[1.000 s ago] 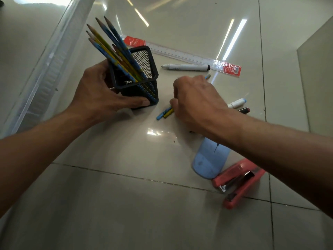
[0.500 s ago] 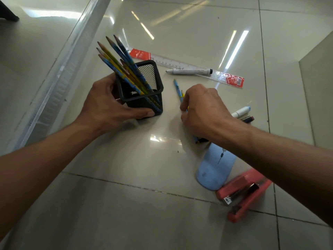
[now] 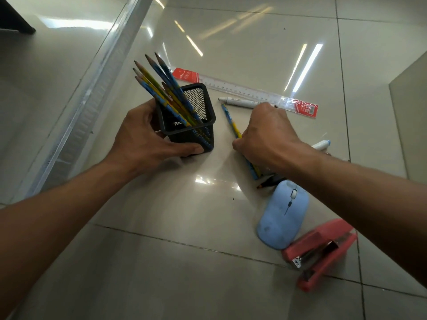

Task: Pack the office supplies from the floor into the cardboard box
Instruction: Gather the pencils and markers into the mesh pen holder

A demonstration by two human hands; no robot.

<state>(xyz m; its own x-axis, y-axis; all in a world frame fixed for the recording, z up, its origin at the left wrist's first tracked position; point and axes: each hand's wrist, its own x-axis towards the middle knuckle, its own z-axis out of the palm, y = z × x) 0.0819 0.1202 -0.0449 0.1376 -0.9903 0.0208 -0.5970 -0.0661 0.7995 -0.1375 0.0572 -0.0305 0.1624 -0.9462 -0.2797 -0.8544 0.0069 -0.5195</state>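
Observation:
My left hand [image 3: 147,139] grips a black mesh pencil holder [image 3: 196,107] that stands on the floor tiles, with several blue and yellow pencils [image 3: 161,86] leaning in it. My right hand [image 3: 268,132] is closed around two blue-and-yellow pencils [image 3: 230,118], their tips pointing away toward a white marker [image 3: 238,102]. A clear ruler [image 3: 245,91] in a red-ended sleeve lies beyond. A blue mouse [image 3: 282,215] and a red stapler [image 3: 323,250] lie under my right forearm. The edge of a cardboard box [image 3: 411,116] shows at the right.
A second white marker [image 3: 322,144] and a dark pen [image 3: 270,181] lie partly hidden by my right wrist. A long clear plastic strip [image 3: 92,98] runs diagonally along the left. A dark furniture foot [image 3: 13,17] stands at the top left corner.
My right hand picked the two pencils up off the floor and swung them so their tips point away. The left hand kept its grip on the holder.

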